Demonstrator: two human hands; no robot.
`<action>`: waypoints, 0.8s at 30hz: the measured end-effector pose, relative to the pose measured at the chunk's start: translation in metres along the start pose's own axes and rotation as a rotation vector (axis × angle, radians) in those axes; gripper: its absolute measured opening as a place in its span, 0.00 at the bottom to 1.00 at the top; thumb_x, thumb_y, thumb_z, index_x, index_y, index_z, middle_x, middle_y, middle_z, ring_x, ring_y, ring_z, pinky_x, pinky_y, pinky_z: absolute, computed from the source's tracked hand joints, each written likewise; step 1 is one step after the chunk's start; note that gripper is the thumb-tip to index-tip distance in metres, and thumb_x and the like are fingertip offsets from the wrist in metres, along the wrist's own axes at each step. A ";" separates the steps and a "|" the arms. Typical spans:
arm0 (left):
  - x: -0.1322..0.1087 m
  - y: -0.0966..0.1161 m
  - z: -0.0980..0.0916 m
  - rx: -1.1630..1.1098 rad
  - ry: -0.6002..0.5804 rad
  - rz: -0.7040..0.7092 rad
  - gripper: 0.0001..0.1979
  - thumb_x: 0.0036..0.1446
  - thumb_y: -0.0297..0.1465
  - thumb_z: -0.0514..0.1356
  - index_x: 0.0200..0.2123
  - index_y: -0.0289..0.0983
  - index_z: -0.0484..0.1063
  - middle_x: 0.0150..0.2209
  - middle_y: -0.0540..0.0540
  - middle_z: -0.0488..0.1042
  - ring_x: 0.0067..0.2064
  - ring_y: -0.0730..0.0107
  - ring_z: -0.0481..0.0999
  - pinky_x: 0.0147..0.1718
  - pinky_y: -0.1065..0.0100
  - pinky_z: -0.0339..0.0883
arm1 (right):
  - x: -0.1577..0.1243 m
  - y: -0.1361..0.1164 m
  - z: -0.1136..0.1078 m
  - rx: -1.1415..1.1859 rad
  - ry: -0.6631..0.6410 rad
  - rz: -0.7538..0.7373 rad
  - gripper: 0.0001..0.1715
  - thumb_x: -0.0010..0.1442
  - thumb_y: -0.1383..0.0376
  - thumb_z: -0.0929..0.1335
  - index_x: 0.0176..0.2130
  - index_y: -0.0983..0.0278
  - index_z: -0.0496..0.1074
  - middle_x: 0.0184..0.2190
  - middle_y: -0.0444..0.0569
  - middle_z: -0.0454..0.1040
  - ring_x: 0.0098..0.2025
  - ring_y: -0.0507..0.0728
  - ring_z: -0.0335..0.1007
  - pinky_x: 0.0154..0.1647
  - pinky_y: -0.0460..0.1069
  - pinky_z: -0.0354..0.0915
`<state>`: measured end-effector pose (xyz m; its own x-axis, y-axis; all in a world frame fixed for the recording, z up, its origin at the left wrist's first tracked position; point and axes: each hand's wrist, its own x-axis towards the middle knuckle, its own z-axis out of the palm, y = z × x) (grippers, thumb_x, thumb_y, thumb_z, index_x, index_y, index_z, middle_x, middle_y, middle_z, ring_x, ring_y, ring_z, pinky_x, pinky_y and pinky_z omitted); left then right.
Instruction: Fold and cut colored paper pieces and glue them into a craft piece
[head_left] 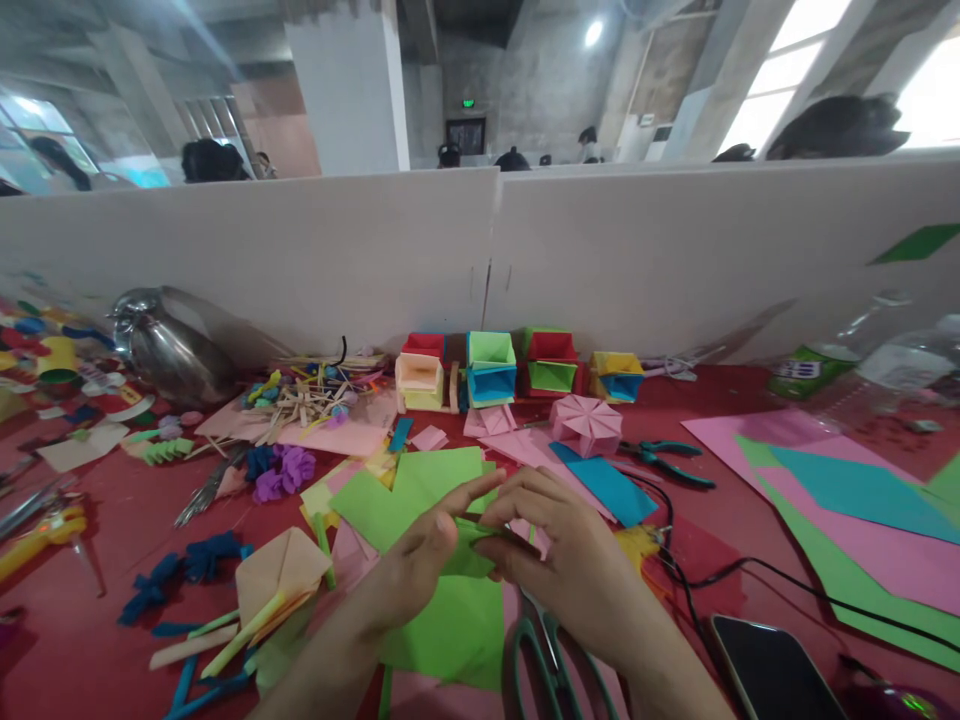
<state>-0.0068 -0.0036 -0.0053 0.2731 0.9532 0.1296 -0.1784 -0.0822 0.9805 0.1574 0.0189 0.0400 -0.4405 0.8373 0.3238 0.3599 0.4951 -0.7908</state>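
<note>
A small folded piece of green paper (471, 552) is between my hands, above the middle of the table. My right hand (551, 535) pinches it between thumb and fingertips. My left hand (420, 560) is beside it, fingers stretched out and thumb raised; its fingers reach behind the paper's far edge. Underneath lie light green paper sheets (446, 625). Close below my right hand rest green-handled scissors (551, 665), their blades partly hidden by that hand.
Folded paper boxes (491, 365) and a pink folded paper piece (589, 425) stand near the white partition (637, 260). Pliers (667, 458), a black cable (780, 570) and a phone (772, 665) lie right. Coloured sheets (855, 500) lie farther right; a steel jug (172, 345) stands left.
</note>
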 end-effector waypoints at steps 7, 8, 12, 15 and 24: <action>0.010 0.003 0.006 -0.157 0.010 -0.172 0.18 0.46 0.38 0.66 0.40 0.36 0.72 0.33 0.46 0.79 0.34 0.62 0.80 0.36 0.64 0.72 | 0.007 0.022 -0.008 0.294 0.008 0.185 0.09 0.54 0.62 0.67 0.28 0.63 0.64 0.24 0.41 0.63 0.25 0.51 0.60 0.26 0.46 0.58; 0.011 0.003 0.008 -0.130 0.052 -0.159 0.14 0.48 0.38 0.65 0.35 0.35 0.72 0.29 0.47 0.78 0.32 0.64 0.80 0.33 0.66 0.72 | 0.009 0.027 -0.007 0.346 0.011 0.194 0.10 0.54 0.60 0.67 0.28 0.63 0.63 0.24 0.40 0.62 0.25 0.50 0.59 0.26 0.46 0.58; 0.012 0.002 0.011 -0.001 0.221 -0.115 0.15 0.51 0.40 0.62 0.21 0.36 0.66 0.19 0.55 0.68 0.27 0.67 0.79 0.27 0.71 0.72 | 0.012 0.038 -0.004 0.559 0.008 0.208 0.12 0.52 0.61 0.69 0.28 0.64 0.63 0.24 0.39 0.60 0.26 0.49 0.58 0.28 0.45 0.57; 0.011 0.002 0.012 0.047 0.239 -0.110 0.18 0.52 0.42 0.59 0.19 0.37 0.63 0.18 0.56 0.63 0.26 0.67 0.79 0.23 0.72 0.71 | 0.013 0.039 -0.001 0.601 -0.009 0.201 0.11 0.52 0.60 0.70 0.31 0.64 0.65 0.26 0.40 0.63 0.29 0.50 0.61 0.31 0.46 0.59; 0.026 -0.023 0.004 -0.003 0.253 -0.174 0.21 0.47 0.47 0.61 0.19 0.37 0.59 0.18 0.57 0.64 0.23 0.67 0.78 0.23 0.72 0.70 | 0.016 0.052 0.004 0.421 0.034 0.259 0.10 0.49 0.63 0.70 0.25 0.65 0.65 0.21 0.38 0.60 0.24 0.49 0.56 0.26 0.45 0.54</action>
<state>0.0082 0.0224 -0.0240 0.0562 0.9951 -0.0811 -0.1528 0.0888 0.9843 0.1656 0.0576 0.0019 -0.3509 0.9310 0.1005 0.0869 0.1392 -0.9864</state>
